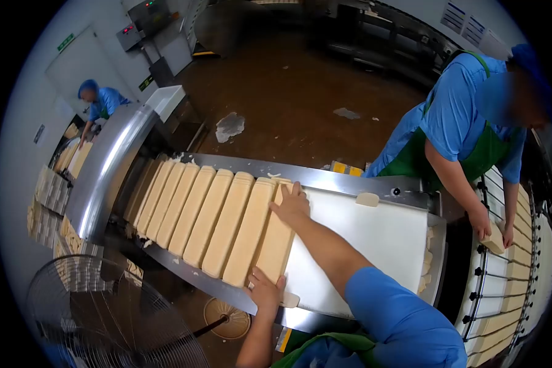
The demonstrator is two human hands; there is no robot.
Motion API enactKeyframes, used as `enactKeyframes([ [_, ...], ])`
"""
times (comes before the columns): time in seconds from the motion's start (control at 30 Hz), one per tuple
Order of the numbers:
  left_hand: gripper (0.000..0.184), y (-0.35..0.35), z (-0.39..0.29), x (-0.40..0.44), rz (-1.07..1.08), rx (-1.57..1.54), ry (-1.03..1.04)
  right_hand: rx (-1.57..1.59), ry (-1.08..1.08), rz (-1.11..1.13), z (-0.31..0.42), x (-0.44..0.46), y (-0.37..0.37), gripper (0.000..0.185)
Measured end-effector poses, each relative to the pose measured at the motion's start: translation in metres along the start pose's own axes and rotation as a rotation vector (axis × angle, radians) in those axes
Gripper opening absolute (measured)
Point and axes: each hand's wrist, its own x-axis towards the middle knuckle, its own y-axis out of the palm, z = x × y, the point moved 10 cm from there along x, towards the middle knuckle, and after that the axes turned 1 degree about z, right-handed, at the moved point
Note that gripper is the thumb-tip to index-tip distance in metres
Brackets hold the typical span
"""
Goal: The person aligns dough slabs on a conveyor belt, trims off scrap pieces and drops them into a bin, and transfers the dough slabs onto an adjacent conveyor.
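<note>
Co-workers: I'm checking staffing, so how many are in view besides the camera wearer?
2: a distant person at upper left, and a nearer person at right. Others may be hidden.

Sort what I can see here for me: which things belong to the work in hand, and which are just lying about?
Part of the work:
left hand and right hand, touching opposite ends of the rightmost slab
other pale slabs in the row
white belt

Apparently just about:
wire fan
pale patch on the floor
wall papers

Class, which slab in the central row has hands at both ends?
The rightmost slab: it alone has the right hand at its far end and the left hand at its near end.
</note>
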Motion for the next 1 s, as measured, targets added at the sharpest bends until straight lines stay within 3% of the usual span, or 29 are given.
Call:
enactKeyframes([
  [0.17, 0.099, 0.028, -0.009, -0.005, 0.078, -0.046, 0.116, 0.175, 0.196, 0.004, -0.053, -0.031, -0.028, 0.083],
  [0.23, 0.097, 0.026, -0.03, -0.019, 0.188, -0.189, 0.128, 0.193, 0.332, 0.015, -0.101, -0.057, -0.047, 0.082],
  [0.33, 0.092, 0.032, -0.092, -0.062, 0.25, -0.402, 0.352, 0.218, 0.521, -0.036, -0.198, -0.111, -0.066, 0.084],
  [0.43, 0.082, 0.043, -0.153, -0.104, 0.278, -0.439, 0.535, 0.06, 0.564, -0.222, -0.281, -0.16, -0.101, 0.083],
  [0.5, 0.074, 0.047, -0.191, -0.125, 0.324, -0.455, 0.573, 0.251, 0.705, -0.399, -0.331, -0.2, -0.111, 0.085],
  [0.6, 0.059, 0.038, -0.235, -0.152, 0.193, -0.443, 0.766, 0.579, 0.828, -0.608, -0.398, -0.267, -0.118, 0.093],
  [0.77, 0.068, 0.031, -0.325, -0.23, 0.296, -0.592, 0.897, 0.63, 0.931, -0.963, -0.495, -0.429, -0.175, 0.092],
  [0.9, 0.072, 0.016, -0.402, -0.327, 0.276, -0.544, 1.233, 0.749, 1.059, -1.115, -0.596, -0.547, -0.197, 0.082],
  [1.0, 0.075, 0.018, -0.454, -0.391, 0.353, -0.616, 1.46, 0.615, 1.192, -1.076, -0.662, -0.618, -0.215, 0.077],
])
